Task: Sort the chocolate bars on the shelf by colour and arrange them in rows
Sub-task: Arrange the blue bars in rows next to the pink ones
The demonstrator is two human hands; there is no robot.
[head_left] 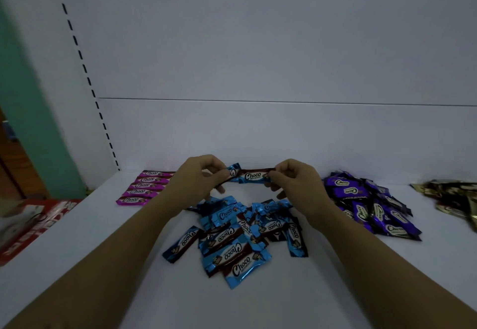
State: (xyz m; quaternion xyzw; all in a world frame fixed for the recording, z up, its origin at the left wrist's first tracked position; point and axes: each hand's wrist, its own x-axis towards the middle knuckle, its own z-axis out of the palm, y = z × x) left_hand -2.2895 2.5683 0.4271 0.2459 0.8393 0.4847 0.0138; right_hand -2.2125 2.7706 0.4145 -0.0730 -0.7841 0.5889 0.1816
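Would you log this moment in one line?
left hand, right hand: pinch blue bar | pink bars: rowed | blue pile, purple pile: heaped

"Choco", white script on a dark band: on the blue bar (pixel 254 175) pinched at its ends between the fingers of the left hand (pixel 200 177) and the right hand (pixel 296 181). There is a line of small print under it, too small to read. Same "Choco" on several bars of the blue pile (pixel 232 241) just below the fingers, lying at assorted angles. Same word on each of the five pink bars (pixel 145 186), in a row left of the left fingers. Again on the purple bars (pixel 371 207), piled right of the right fingers. Gold wrappers (pixel 454 194), far right of the right fingers: nothing legible. Red box (pixel 33 228), far left and below the left fingers: white lettering, blurred, unreadable.
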